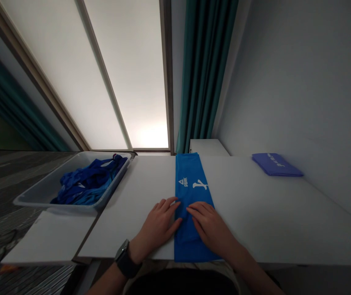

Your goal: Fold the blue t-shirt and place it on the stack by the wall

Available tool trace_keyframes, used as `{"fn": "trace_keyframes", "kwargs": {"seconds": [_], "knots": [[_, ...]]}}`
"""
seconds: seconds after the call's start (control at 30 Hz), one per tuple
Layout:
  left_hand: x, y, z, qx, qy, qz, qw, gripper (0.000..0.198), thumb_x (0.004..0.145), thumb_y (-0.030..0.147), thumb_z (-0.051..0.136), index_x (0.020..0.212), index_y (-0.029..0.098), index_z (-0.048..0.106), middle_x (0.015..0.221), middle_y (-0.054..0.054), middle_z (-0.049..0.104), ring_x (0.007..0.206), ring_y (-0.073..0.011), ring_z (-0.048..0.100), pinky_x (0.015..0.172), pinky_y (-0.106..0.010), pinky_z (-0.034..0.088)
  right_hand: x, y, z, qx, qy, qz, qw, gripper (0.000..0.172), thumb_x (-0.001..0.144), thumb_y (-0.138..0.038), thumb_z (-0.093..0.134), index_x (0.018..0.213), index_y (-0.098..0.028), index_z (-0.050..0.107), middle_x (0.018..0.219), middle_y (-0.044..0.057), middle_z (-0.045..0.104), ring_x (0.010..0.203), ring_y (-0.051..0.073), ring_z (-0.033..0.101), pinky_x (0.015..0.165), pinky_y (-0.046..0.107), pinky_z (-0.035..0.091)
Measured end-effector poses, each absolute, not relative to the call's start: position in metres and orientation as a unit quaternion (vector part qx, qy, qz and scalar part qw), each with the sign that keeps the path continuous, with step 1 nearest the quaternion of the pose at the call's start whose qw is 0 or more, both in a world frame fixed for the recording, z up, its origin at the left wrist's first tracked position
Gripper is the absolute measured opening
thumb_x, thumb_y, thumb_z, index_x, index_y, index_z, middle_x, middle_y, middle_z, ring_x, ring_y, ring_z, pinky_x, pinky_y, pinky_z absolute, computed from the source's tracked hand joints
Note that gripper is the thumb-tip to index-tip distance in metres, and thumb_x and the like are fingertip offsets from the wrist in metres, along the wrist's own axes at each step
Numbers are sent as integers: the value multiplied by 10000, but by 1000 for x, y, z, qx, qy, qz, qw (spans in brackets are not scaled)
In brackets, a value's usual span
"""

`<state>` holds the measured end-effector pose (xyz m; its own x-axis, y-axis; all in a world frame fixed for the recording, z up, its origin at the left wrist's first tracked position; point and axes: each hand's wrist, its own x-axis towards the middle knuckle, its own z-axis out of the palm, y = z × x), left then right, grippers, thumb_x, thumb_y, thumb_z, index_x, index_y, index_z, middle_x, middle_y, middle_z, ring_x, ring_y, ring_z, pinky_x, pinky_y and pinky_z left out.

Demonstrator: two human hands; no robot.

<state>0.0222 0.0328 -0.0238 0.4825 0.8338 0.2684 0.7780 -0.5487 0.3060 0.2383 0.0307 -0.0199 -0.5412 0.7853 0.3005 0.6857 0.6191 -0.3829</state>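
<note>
A smooth white rectangular table (255,217) spans the view. At its left sits a translucent plastic bin (48,180). A long, flat, folded bright-blue fabric garment (188,196) with white printing lies lengthwise on the table before the person. Inside the bin is a rumpled heap of blue clothes (89,182); a folded purple cloth (276,165) lies far right. The left hand (160,219), fingers loosely spread, touches the garment's left edge; the right hand (208,223) lies atop it, thumb apart from fingers.
</note>
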Motion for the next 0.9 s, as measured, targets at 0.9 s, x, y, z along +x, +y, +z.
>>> {"fn": "trace_keyframes", "kwargs": {"seconds": [0.9], "knots": [[19, 26, -32, 917, 380, 98, 76, 746, 955, 510, 464, 1560, 243, 118, 1597, -79, 233, 1464, -255, 243, 1190, -481, 235, 266, 30, -51, -442, -885, 92, 112, 676, 986, -521, 352, 1543, -166, 210, 1597, 99, 217, 1476, 246, 178, 1210, 503, 159]]}}
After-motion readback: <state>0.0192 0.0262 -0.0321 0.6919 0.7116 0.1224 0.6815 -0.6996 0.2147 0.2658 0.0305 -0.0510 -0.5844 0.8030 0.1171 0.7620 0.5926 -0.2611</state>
